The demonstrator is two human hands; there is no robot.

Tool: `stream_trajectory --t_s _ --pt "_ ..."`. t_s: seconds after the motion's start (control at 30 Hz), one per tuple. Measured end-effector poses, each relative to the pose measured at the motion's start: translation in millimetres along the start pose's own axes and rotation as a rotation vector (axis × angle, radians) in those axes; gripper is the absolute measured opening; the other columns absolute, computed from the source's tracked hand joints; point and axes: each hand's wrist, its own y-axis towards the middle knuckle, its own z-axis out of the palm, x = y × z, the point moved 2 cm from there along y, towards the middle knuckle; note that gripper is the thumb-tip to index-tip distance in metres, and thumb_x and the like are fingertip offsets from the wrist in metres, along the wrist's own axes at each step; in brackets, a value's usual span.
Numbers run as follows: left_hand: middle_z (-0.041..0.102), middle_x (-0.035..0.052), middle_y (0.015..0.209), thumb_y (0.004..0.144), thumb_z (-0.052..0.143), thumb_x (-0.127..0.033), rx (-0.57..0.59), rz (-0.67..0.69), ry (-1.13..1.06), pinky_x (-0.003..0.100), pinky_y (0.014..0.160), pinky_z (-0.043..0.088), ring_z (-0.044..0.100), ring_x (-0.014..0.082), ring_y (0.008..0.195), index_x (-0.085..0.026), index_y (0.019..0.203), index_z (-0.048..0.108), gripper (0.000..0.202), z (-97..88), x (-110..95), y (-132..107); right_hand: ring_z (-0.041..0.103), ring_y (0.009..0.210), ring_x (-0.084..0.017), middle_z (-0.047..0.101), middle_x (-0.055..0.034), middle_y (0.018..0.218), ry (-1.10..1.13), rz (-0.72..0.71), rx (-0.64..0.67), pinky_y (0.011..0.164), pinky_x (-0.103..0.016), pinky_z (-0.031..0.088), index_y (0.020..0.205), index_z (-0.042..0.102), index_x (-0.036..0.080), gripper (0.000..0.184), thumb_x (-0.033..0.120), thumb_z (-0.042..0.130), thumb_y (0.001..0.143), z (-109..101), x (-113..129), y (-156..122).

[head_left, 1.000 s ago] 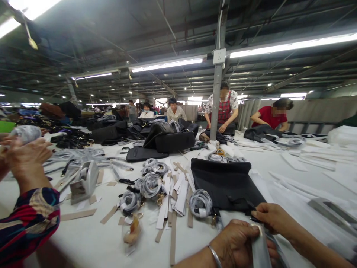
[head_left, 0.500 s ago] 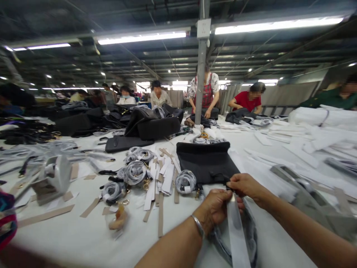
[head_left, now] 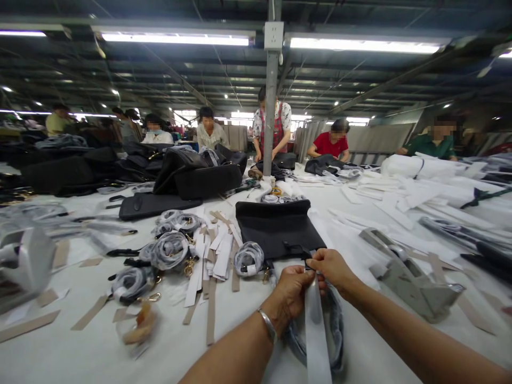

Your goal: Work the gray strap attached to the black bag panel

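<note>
I see a long pale grey strip of paper-like wrapping (head_left: 316, 330) running from the near edge of the table up to my two hands, which meet at its top end. My left hand (head_left: 294, 290), a silver bangle (head_left: 267, 325) on its wrist, is curled closed around the strip's upper part. My right hand (head_left: 330, 266) pinches shut on the small black strap tab (head_left: 298, 249) at the near edge of the flat black fabric bag (head_left: 276, 226), just above the strip. Under the strip lies a loop of strap sheathed in clear plastic (head_left: 336, 330). Left of the bag sit a wrapped grey strap coil (head_left: 248, 258) and scattered white and brown card strips (head_left: 218, 256) on the white table (head_left: 80, 352). A grey metal tape dispenser (head_left: 404, 277) stands to my right.
</note>
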Motion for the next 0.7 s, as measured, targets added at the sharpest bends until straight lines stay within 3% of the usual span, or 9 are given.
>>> stream_trajectory --t_s 0.37,0.47,0.57,0.63,0.7 --pt "0.065 0.0093 0.075 0.070 0.072 -0.020 -0.079 0.031 -0.051 0.027 0.058 0.050 0.064 0.0191 0.063 -0.013 0.087 0.048 0.030 2.0 0.4 -1.7 0.041 0.040 -0.008 0.045 0.0054 0.047 0.246 0.102 0.067 0.037 -0.020 0.032 0.061 0.046 0.018 0.025 0.034 0.065 0.065 3.6 -0.3 -14.3" --pt "0.066 0.0066 0.075 0.066 0.075 -0.021 -0.138 0.140 -0.140 0.025 0.058 0.048 0.064 0.0176 0.063 -0.017 0.085 0.044 0.037 -1.2 -7.0 0.1 0.056 0.058 -0.012 0.060 -0.0001 0.068 0.291 0.084 0.096 0.051 -0.023 0.045 0.079 0.055 0.017 0.025 0.038 0.064 0.070 0.2 -0.5 -23.5" --pt "0.065 0.0042 0.072 0.061 0.079 -0.023 -0.217 0.236 -0.179 0.023 0.059 0.047 0.062 0.0150 0.063 -0.017 0.082 0.046 0.040 -5.7 -9.5 2.5 0.061 0.080 -0.017 0.065 -0.0053 0.092 0.251 0.099 0.178 0.065 -0.026 0.048 0.101 0.058 0.016 0.045 0.041 0.071 0.066 -1.6 -9.5 -37.2" --pt "0.065 0.0046 0.074 0.059 0.081 -0.026 -0.229 0.257 -0.158 0.023 0.060 0.047 0.062 0.0153 0.065 -0.016 0.082 0.048 0.041 -7.1 -7.7 3.4 0.060 0.081 -0.019 0.065 -0.0050 0.089 0.192 0.099 0.205 0.065 -0.026 0.046 0.101 0.058 0.016 0.051 0.041 0.075 0.060 0.3 -17.3 -43.8" --pt "0.066 0.0056 0.078 0.058 0.082 -0.028 -0.217 0.275 -0.135 0.024 0.063 0.047 0.062 0.0158 0.068 -0.016 0.081 0.049 0.042 -6.9 -5.1 3.1 0.058 0.070 -0.017 0.063 -0.0022 0.077 0.147 0.079 0.211 0.059 -0.025 0.042 0.090 0.060 0.016 0.043 0.041 0.074 0.058 4.6 -22.3 -45.9"
